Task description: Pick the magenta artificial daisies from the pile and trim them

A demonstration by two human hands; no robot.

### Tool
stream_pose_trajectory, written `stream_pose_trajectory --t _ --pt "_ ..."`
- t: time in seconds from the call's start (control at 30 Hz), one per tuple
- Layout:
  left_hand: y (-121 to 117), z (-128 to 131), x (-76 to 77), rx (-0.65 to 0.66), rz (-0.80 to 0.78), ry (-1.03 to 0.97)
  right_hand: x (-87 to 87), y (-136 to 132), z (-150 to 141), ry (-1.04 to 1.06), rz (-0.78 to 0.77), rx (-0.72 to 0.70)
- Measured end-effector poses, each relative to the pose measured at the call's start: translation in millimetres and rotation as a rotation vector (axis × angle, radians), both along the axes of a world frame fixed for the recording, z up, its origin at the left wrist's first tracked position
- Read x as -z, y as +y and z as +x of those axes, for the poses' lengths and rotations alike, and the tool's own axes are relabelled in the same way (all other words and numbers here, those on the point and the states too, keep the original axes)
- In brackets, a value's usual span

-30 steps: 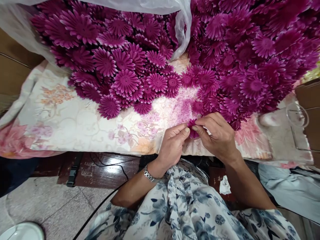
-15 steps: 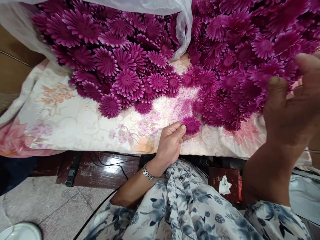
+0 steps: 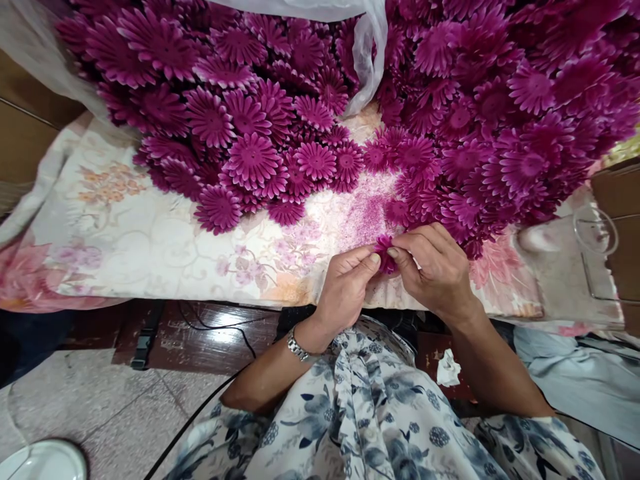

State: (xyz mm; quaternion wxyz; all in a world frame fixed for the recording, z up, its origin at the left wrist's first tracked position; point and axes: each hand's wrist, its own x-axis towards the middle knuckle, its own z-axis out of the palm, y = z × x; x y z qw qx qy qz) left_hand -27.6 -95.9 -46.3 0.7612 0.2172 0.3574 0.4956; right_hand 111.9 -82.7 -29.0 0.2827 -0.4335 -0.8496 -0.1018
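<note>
Between my two hands, just above the near edge of the cloth, is a small magenta artificial flower (image 3: pixel 385 256). My left hand (image 3: pixel 345 283), with a metal watch on its wrist, pinches its left side between thumb and fingers. From the right, the thumb and fingertips of my right hand (image 3: pixel 434 267) are closed on its other edge. The fingers cover much of the flower. Beyond my hands lie two big heaps of the same flowers, a left heap (image 3: pixel 253 160) and a right heap (image 3: pixel 465 157).
A floral cloth (image 3: pixel 165 247) covers the table, with purple dust (image 3: pixel 367 203) between the heaps. Clear plastic sheeting (image 3: pixel 373 60) hangs over the left heap. At right are a wire loop (image 3: pixel 595 230) and a cardboard box (image 3: pixel 620 207). Crumpled white tissue (image 3: pixel 449 368) lies below the table edge.
My right hand has come down and left from the raised right side and now grips the flower. The left hand has kept its hold, and the flower now looks squeezed or turned.
</note>
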Motion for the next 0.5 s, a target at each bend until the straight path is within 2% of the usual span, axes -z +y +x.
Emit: stream_pose_trajectory --t 0.13,0.3,0.4,0.47,0.5 --pt "0 -2 0.5 0.005 0.020 0.015 0.5 -4 -3 0.021 0.023 0.031" --pt "1 -4 -4.2 -0.011 -0.033 -0.021 -5.2 -5 1 0.130 0.057 0.108" --pt "2 -5 -4.9 -0.020 -0.057 -0.034 -18.3 2 18 0.148 0.189 0.211" --pt "2 -5 -4.9 -0.024 -0.057 -0.050 -31.4 10 38 0.154 0.305 0.310" --pt "3 -5 -4.9 -0.021 -0.058 -0.055 -38.7 14 50 0.170 0.306 0.355"
